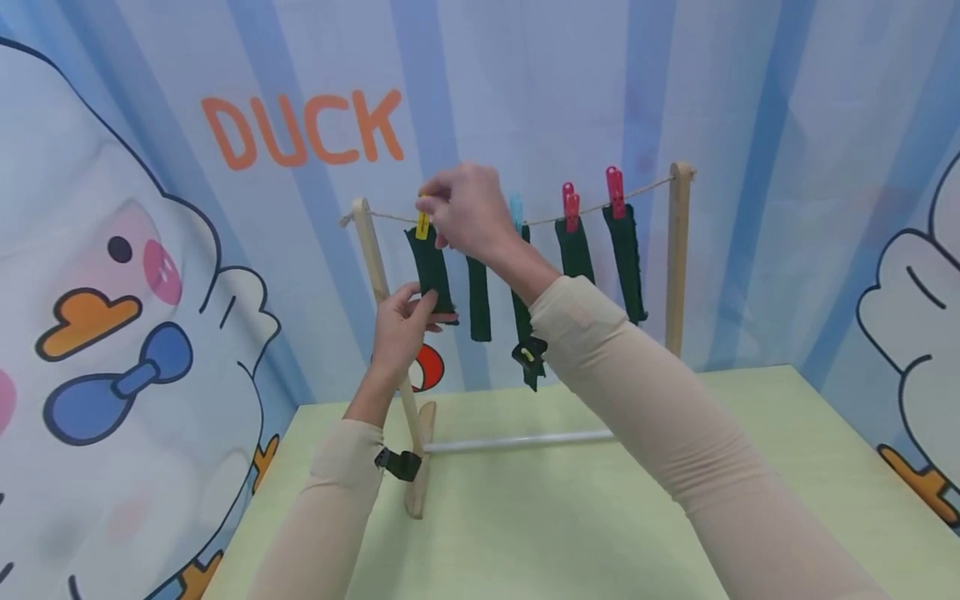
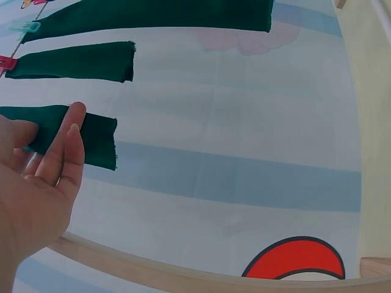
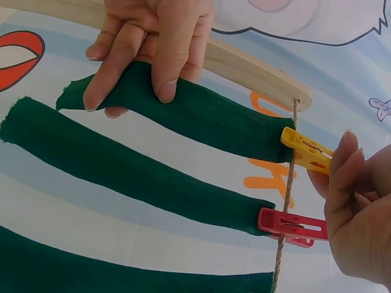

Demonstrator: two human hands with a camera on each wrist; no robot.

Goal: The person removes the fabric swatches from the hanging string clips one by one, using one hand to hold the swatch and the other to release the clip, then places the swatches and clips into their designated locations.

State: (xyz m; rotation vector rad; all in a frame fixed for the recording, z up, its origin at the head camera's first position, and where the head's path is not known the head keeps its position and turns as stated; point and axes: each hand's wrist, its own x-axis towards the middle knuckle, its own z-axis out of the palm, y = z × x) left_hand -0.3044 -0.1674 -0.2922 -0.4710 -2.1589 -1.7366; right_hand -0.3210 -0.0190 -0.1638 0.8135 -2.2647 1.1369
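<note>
At the left end of the twine, a dark green cloth strip [image 1: 432, 268] hangs under a yellow clothespin [image 3: 306, 151]. My right hand [image 1: 474, 208] pinches the clothespin's handle end between thumb and fingers; its other end sits over the strip's top edge at the twine. Lower on the same strip, my left hand [image 1: 400, 332] holds the cloth between thumb and fingers, as the left wrist view also shows. Beside it hangs another green strip [image 3: 140, 171], fixed by a red clothespin [image 3: 294, 226]. The right hand hides that pin in the head view.
Further right on the twine hang more green strips, with a light blue clothespin [image 1: 516, 210] and red clothespins [image 1: 616, 193]. Wooden posts [image 1: 678, 258] hold the twine at both ends. A white bar [image 1: 517, 442] runs low across the stand, on a pale green table [image 1: 525, 525].
</note>
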